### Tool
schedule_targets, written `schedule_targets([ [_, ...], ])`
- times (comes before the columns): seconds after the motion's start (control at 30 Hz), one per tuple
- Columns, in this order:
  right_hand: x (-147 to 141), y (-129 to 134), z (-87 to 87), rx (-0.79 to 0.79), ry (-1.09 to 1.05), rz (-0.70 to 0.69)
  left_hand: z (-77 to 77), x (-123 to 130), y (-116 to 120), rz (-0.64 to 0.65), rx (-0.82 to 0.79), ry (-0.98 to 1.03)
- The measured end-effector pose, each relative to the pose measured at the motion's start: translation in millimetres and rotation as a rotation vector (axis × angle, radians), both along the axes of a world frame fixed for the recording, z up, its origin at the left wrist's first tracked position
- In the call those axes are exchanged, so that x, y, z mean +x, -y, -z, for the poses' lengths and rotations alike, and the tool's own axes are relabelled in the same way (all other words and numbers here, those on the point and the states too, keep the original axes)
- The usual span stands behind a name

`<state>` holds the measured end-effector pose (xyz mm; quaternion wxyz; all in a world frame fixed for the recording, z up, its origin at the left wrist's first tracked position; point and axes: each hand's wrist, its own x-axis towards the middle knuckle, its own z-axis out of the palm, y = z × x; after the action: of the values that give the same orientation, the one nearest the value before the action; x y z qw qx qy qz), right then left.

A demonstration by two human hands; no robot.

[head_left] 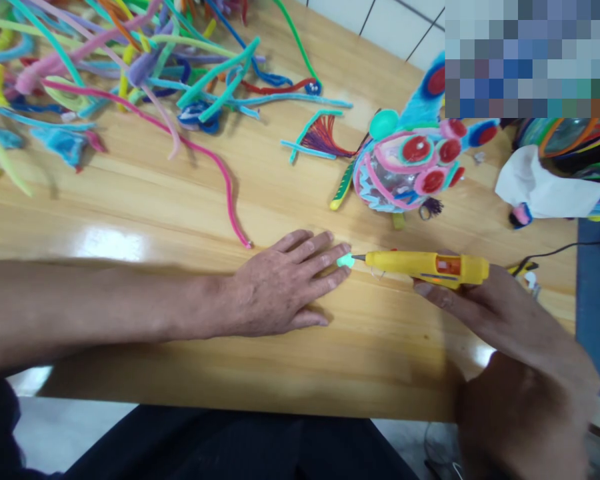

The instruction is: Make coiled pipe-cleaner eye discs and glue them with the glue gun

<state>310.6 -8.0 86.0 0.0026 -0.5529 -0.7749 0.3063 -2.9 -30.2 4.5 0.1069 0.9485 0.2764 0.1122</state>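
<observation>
right, the small mint-green piece (pixel 345 261) lies flat on the pale wooden surface (pixel 190 373), and of the two hands the left hand (pixel 285 283) comes at it from the left, palm down, with its fingers spread wide; the index and middle fingertips reach the piece from either side of its left edge, and it looks partly covered by them. the right hand (pixel 485 303), to the right of the mint-green piece, is wrapped around the handle of a yellow glue gun (pixel 427 265), whose dark nozzle points left and ends at the right edge of the piece; whether the tip touches it or hangs just above, i cannot tell. beyond the piece and a little to its right sits a clear container (pixel 393 177) trimmed with fuzzy pink and blue strips and red discs. straight beyond the piece, farther off, is a red and purple tassel (pixel 323 137) with light blue stems beside it. well to the left of the piece and beyond it spreads a tangle of coloured pipe cleaners (pixel 145 70), and one long magenta stem (pixel 229 190) curves out of that heap, its near end stopping left of the piece, close to the left hand. far to the right of the piece are a crumpled white sheet (pixel 535 183), a thin black cable (pixel 550 252) and a dark blue mat (pixel 597 313).
</observation>
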Motion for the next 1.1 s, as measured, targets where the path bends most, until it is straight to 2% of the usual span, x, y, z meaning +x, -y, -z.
schedule_targets([
  [0.4, 0, -2, 0.4, 0.069, -0.002, -0.12, 0.1, 0, 0, 0.007, 0.003, 0.002],
  [0.8, -5, -2, 2.3, 0.092, -0.014, -0.134, 0.5, 0, 0, 0.01, 0.001, 0.005],
  [1.1, -10, -1, -1.8, 0.017, -0.026, -0.073, -1.6, 0, 0, 0.007, -0.012, -0.004],
])
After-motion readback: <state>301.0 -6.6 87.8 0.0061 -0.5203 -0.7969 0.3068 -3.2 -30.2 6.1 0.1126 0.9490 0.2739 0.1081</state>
